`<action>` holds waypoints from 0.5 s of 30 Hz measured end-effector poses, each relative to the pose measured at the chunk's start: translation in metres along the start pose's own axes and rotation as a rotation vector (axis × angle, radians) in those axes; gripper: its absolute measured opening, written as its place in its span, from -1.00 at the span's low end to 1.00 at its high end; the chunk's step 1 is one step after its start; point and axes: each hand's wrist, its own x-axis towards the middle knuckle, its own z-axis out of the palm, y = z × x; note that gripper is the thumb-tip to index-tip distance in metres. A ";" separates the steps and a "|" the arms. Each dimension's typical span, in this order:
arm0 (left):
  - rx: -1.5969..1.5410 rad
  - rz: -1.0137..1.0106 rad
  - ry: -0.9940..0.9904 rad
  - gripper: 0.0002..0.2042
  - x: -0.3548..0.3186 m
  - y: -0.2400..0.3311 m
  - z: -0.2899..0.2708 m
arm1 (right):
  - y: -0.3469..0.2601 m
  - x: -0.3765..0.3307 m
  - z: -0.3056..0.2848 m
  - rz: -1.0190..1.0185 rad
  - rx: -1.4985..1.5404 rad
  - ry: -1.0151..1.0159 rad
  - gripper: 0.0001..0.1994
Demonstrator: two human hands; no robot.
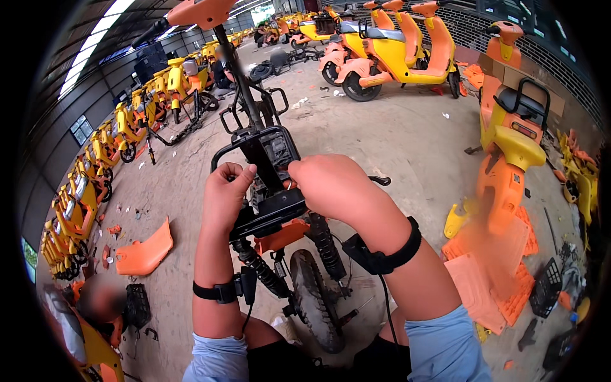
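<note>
A stripped scooter stands in front of me, its black frame point(265, 159) bare and its rear wheel point(313, 299) toward me. Two coil shock absorbers point(328, 254) flank the wheel. My left hand point(228, 196) is closed in a pinch at the left of the black rear rack point(270, 211); anything in its fingertips is too small to make out. On the other side, my right hand point(328, 184) is curled over the frame opening, its fingertips mostly hidden. A thin light-coloured bit shows beside them. The orange handlebar cover point(202, 13) is at the far end.
Yellow and orange scooters point(398, 54) line the back, with a long row point(127, 130) at left. An orange panel point(146, 249) lies on the floor at left. Orange panels point(487, 274) and a black basket point(547, 286) lie at right. A person point(223, 75) crouches farther back.
</note>
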 end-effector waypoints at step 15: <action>0.098 0.075 -0.130 -0.68 -0.004 0.006 0.001 | -0.002 0.004 0.006 0.097 -0.025 0.062 -0.77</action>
